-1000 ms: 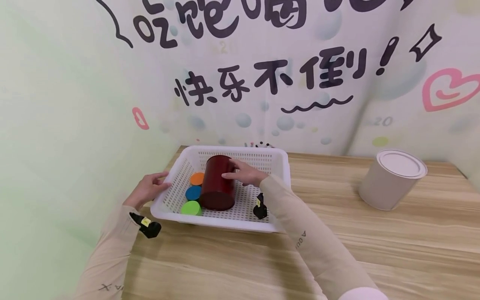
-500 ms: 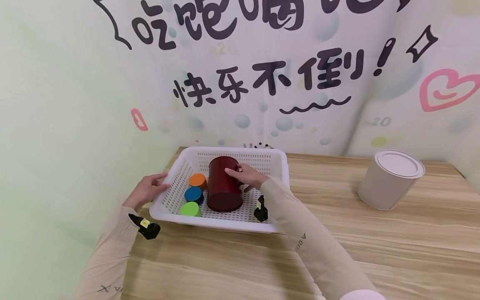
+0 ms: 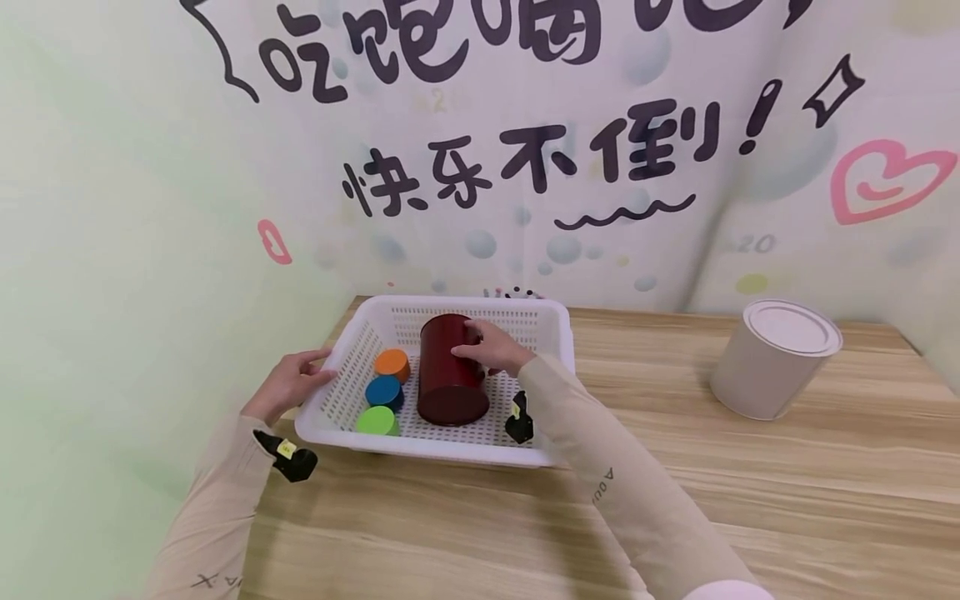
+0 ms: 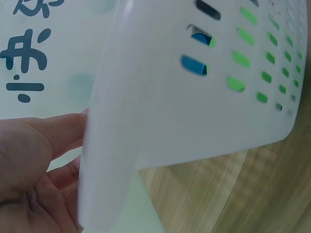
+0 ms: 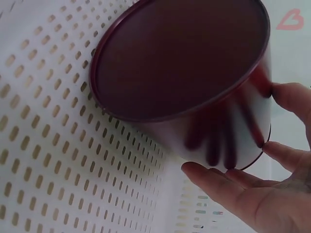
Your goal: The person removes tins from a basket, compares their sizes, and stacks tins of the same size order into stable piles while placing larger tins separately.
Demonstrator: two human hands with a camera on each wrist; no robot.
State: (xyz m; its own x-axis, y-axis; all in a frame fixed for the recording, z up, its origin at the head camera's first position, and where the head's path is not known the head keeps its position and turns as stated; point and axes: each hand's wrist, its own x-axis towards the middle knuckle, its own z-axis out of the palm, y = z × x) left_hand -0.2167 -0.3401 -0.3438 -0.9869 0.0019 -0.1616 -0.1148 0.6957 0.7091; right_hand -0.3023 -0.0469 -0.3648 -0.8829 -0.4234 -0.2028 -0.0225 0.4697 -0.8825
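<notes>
The dark red can point(image 3: 450, 375) lies on its side in the white basket point(image 3: 450, 454), beside an orange block point(image 3: 392, 363), a blue block point(image 3: 384, 392) and a green block point(image 3: 377, 421). The right hand point(image 3: 495, 346), fingers spread, touches its side; the left hand point(image 3: 288, 385) is at the rim, whether pinching I cannot tell. The wall lettering point(image 3: 538, 167) includes 快乐不倒! Compared with a second ago, the can sits farther right, clear of the blocks.
</notes>
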